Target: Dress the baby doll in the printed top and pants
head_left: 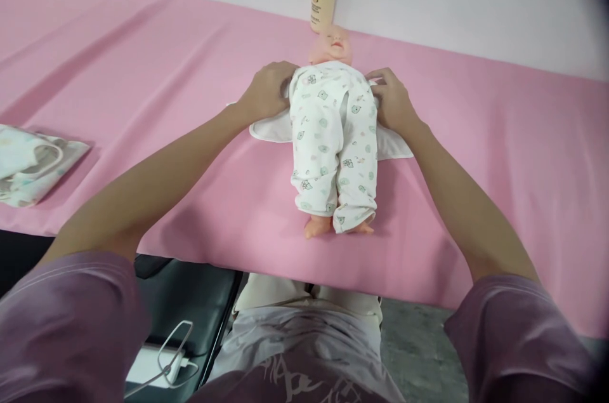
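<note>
Your left hand (266, 93) and right hand (391, 100) each gripped the printed trousers (333, 149) at the waist, fingers closed on cloth, on the baby doll (335, 47) lying face-up on the pink sheet (143, 73).

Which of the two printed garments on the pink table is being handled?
The trousers on the doll: left hand and right hand hold their waist. The folded garment lies untouched at the left edge of the table.
</note>
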Demonstrator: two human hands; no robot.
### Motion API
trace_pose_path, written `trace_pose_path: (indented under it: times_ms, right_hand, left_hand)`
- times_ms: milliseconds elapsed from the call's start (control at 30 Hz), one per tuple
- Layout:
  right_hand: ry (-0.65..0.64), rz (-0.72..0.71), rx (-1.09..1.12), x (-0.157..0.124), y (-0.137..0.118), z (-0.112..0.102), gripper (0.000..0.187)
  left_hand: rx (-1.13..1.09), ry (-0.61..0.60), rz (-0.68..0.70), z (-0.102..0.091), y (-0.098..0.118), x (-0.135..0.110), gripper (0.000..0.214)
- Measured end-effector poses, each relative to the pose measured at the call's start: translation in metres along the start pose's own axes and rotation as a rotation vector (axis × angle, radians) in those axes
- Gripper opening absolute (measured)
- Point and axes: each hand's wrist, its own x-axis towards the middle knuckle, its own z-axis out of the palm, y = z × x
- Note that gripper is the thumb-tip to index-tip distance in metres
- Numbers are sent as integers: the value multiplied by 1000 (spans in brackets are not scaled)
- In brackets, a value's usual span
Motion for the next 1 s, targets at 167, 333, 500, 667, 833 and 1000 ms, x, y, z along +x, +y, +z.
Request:
trace_pose_path:
  times_ms: [167,333,500,667,833,1000]
  right_hand:
    - [-121,22,-34,-4,-5,-23,25]
    - [-102,148,141,16,-10,-31,27]
    - [-15,290,339,44,-13,-6,38]
    - [97,267,213,46,-6,12,54]
    - [273,211,-6,2,-22,-2,29]
    - [47,357,71,-26,-32,-4,4]
  left_hand:
    - [-100,-157,-93,-20,18,-1,76]
    - [-312,-63,-325,-26,37,12,65]
    - [-324,-10,-315,-4,23,38,68]
    - [-154,86,-333,11,15,40,72]
    - [-25,307,-215,21,32,-2,45]
    - [-144,260,-290,45,34,-27,40]
